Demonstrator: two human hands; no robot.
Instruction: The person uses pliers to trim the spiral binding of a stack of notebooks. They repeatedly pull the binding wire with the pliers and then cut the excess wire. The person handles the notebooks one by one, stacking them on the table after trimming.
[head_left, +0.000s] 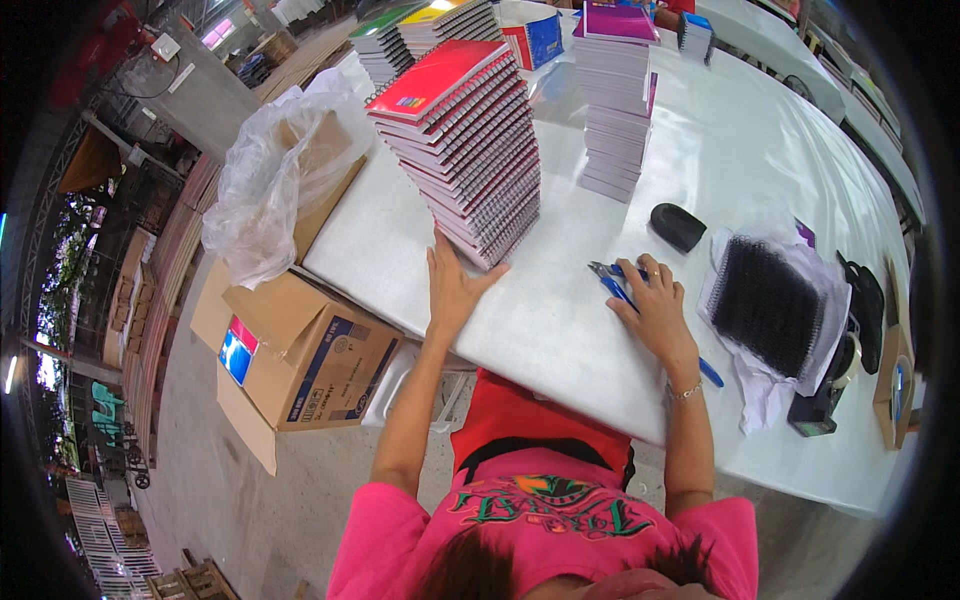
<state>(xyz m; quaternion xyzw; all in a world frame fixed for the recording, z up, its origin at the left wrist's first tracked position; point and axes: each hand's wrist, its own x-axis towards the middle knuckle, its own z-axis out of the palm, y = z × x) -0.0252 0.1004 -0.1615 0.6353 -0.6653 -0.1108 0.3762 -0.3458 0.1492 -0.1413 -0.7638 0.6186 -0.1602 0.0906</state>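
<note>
My left hand [457, 290] is at the near foot of a tall stack of red spiral notebooks [470, 150]. Its thumb and fingers are spread apart and touch the lowest books at the corner. The stack leans a little, with the wire bindings facing right. On the white table, my right hand [655, 308] curls over blue-handled cutting pliers [614, 285], whose jaws point up and left. Beyond my right wrist the tip of a slim blue object [711, 373] shows; the rest of it is hidden under the arm.
A purple-topped notebook stack [613, 110] stands further back, beside green [380, 45] and yellow notebooks [447, 22]. To the right lie a black rounded object [678, 228] and black wire coils [768, 305] on paper. An open carton [325, 365] and a clear plastic bag [265, 190] flank the table's left edge.
</note>
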